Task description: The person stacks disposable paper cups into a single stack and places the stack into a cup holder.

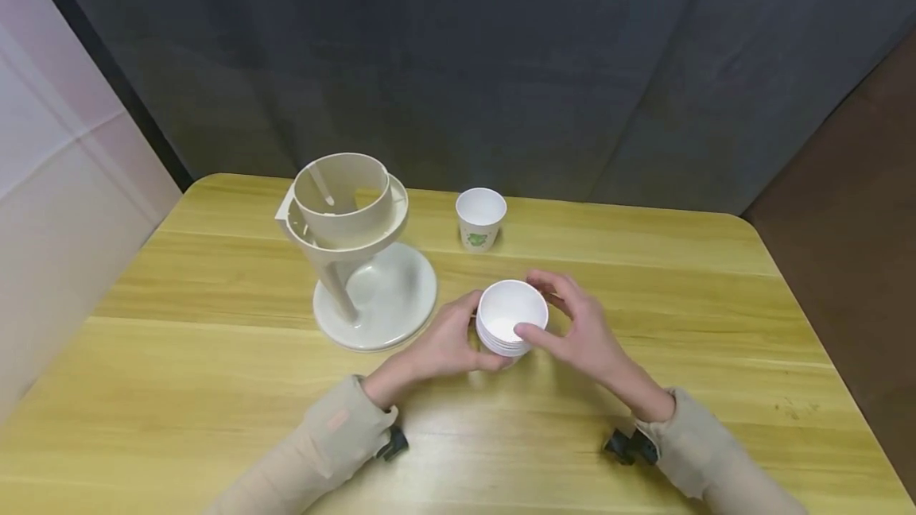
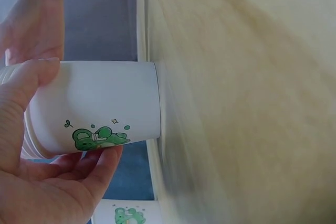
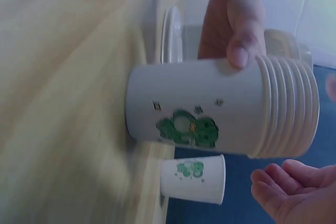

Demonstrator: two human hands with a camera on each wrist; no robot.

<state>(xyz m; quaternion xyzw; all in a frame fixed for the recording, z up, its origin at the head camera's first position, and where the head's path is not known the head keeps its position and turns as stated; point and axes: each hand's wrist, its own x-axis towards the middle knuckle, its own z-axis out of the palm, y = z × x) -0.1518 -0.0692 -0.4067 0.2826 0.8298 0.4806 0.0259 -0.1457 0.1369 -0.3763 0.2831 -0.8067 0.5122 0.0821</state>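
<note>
A stack of nested white paper cups (image 1: 501,342) stands upright on the table, with a green cartoon animal printed on the outermost cup (image 2: 113,98). My left hand (image 1: 447,336) grips the stack from the left, thumb on the near side and fingers round the far side. On the right, my right hand (image 1: 580,332) is spread about the top rims (image 3: 286,108), its thumb overlapping the opening in the head view. In the right wrist view its fingertips (image 3: 260,177) stand just off the rims, slightly bent and holding nothing.
Behind the stack stands a single white paper cup (image 1: 481,221) with the same green print. To the left is a cream plastic stand (image 1: 343,225) with a ring-shaped holder over a round base (image 1: 401,292). A dark curtain (image 1: 458,62) hangs behind the wooden table (image 1: 215,388).
</note>
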